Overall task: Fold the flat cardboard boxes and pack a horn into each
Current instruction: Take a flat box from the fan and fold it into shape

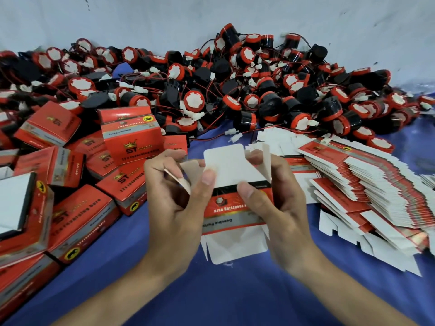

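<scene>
Both hands hold one red and white cardboard box (233,203) above the blue surface, in the lower middle of the head view. My left hand (174,208) grips its left side, thumb on the white top flap, fingers bending a side flap. On the right side my right hand (282,208) holds it, thumb pressed on the red panel. White flaps stick out at the top and the bottom. A big heap of red and black horns (235,90) with wires lies beyond. No horn is in the box that I can see.
Folded red boxes (77,220) are piled at the left. A slanted stack of flat box blanks (376,191) lies at the right. The blue cloth surface (235,290) runs under my forearms. A pale wall (211,15) stands behind the horns.
</scene>
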`<state>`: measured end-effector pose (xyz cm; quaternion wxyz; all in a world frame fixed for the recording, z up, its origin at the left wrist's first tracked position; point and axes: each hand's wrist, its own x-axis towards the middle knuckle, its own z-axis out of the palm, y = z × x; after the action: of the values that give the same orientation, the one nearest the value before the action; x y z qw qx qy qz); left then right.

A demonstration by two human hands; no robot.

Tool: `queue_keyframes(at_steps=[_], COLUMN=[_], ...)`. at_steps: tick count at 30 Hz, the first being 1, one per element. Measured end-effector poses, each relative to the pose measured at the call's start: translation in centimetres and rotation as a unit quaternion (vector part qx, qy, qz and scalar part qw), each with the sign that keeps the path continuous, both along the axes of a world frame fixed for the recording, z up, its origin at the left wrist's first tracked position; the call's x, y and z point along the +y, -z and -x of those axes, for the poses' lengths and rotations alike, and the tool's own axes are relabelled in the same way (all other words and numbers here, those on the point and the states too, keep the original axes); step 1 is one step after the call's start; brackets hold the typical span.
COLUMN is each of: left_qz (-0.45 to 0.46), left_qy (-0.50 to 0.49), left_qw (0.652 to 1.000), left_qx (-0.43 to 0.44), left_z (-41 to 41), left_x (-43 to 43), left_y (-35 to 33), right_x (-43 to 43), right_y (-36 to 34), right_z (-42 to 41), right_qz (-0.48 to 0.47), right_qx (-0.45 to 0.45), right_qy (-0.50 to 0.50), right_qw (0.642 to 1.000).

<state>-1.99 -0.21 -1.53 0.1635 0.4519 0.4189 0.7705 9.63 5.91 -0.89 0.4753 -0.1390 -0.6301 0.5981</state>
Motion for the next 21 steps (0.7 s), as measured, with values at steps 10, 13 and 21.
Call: queue_keyframes(at_steps=[10, 13, 21], left_qz=[0.068, 0.101, 0.122], left_qy=[0.048, 0.104, 0.143], left_qw=[0.996, 0.989, 0.982], left_qx=[0.022, 0.006, -0.005], left_z=[0.3, 0.5, 1.2], left_x=[-0.1, -0.1, 0.0], left_y=[0.1, 0.4, 0.8], right_x=[0.2, 0.3, 0.0], right_y=[0.8, 1.0, 1.1], right_z=[0.3, 0.4, 0.5], right_qz=[-0.004, -0.014, 0.031], right_qx=[-0.024, -0.021, -0.039], right_qy=[0.028, 0.029, 0.030], right_qw=[0.999, 0.999, 0.998])
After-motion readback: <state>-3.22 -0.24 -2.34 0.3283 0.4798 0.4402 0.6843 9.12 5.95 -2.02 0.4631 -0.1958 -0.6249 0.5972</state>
